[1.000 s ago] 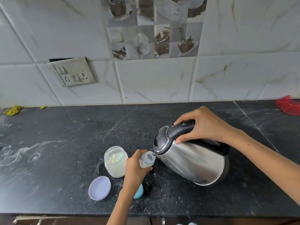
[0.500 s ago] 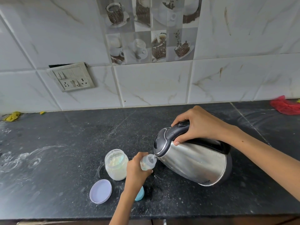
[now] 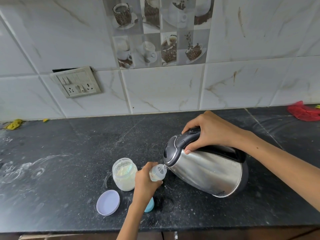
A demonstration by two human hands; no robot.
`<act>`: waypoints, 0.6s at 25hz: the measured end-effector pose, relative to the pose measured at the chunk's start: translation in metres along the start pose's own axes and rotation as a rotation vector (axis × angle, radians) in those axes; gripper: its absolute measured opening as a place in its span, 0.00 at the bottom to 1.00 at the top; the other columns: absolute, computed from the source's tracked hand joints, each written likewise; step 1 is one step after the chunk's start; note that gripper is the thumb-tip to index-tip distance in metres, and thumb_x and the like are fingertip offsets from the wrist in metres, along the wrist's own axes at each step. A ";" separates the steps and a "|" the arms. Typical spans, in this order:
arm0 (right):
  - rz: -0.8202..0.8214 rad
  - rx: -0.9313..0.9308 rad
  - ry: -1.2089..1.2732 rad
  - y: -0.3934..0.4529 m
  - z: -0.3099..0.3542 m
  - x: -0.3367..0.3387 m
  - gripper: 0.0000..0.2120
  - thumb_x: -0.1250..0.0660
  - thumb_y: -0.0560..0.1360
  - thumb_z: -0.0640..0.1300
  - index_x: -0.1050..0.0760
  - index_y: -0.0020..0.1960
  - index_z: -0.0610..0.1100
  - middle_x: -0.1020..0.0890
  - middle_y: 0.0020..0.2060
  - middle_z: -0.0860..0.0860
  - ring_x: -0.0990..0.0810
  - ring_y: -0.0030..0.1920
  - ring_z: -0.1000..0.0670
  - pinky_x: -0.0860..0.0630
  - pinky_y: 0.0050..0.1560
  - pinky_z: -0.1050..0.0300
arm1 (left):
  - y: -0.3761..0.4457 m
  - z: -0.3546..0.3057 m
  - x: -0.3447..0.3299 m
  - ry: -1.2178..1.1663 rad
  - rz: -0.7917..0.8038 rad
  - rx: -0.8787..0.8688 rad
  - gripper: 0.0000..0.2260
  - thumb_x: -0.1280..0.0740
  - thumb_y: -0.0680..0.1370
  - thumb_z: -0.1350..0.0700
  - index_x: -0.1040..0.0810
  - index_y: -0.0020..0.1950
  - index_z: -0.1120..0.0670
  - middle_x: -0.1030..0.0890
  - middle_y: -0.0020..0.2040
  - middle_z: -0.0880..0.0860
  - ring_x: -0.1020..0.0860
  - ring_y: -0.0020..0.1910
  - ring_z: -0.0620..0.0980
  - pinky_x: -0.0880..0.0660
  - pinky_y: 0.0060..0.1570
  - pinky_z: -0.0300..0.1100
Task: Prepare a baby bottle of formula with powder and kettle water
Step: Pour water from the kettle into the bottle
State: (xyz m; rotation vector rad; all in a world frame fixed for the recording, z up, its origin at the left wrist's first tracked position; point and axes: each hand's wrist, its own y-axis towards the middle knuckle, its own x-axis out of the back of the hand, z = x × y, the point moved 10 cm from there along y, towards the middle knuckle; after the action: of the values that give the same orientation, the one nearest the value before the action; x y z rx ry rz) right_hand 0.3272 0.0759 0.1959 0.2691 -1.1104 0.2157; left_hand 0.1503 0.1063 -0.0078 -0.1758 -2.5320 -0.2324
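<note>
My right hand (image 3: 210, 130) grips the black handle of a steel kettle (image 3: 207, 172), which is tilted to the left with its spout over the mouth of a small clear baby bottle (image 3: 158, 174). A thin stream of water runs from the spout into the bottle. My left hand (image 3: 144, 181) is wrapped around the bottle and holds it upright on the black counter (image 3: 69, 153). Just left of it stands an open glass jar of pale formula powder (image 3: 124, 174). Its lilac lid (image 3: 108, 202) lies flat in front. A light-blue cap (image 3: 149, 205) peeks out from behind my left wrist.
A tiled wall with a switch-and-socket plate (image 3: 76, 83) rises behind the counter. A red cloth (image 3: 303, 111) lies at the far right, a yellow scrap (image 3: 14, 123) at the far left. White powder smears mark the counter's left part. The counter's front edge runs along the bottom.
The kettle has tipped a little further toward the bottle, and water now runs into it. Both hands keep their grips; the camera has shifted slightly.
</note>
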 end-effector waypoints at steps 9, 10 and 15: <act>0.012 0.001 -0.014 0.002 0.001 -0.001 0.20 0.20 0.59 0.57 0.16 0.48 0.51 0.15 0.35 0.59 0.20 0.40 0.60 0.26 0.43 0.63 | -0.003 0.001 0.000 -0.025 0.003 -0.003 0.24 0.22 0.60 0.64 0.22 0.52 0.50 0.17 0.45 0.45 0.21 0.46 0.42 0.25 0.44 0.34; 0.016 0.000 -0.018 0.002 0.001 -0.001 0.20 0.20 0.59 0.58 0.16 0.48 0.51 0.15 0.36 0.58 0.20 0.39 0.60 0.26 0.42 0.62 | -0.003 0.000 0.000 -0.030 0.003 -0.003 0.23 0.22 0.60 0.64 0.22 0.52 0.50 0.17 0.45 0.44 0.21 0.46 0.42 0.26 0.44 0.33; 0.030 -0.002 -0.022 0.003 0.000 -0.001 0.20 0.20 0.59 0.58 0.16 0.48 0.51 0.15 0.37 0.58 0.20 0.39 0.60 0.25 0.43 0.61 | -0.002 0.001 -0.001 -0.024 0.008 0.001 0.23 0.22 0.60 0.64 0.23 0.51 0.49 0.18 0.45 0.43 0.21 0.45 0.40 0.28 0.42 0.28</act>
State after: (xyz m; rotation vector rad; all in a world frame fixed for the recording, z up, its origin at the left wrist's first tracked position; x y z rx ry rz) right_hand 0.3259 0.0786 0.1950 0.2536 -1.1371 0.2385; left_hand 0.1509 0.1041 -0.0093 -0.1897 -2.5543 -0.2275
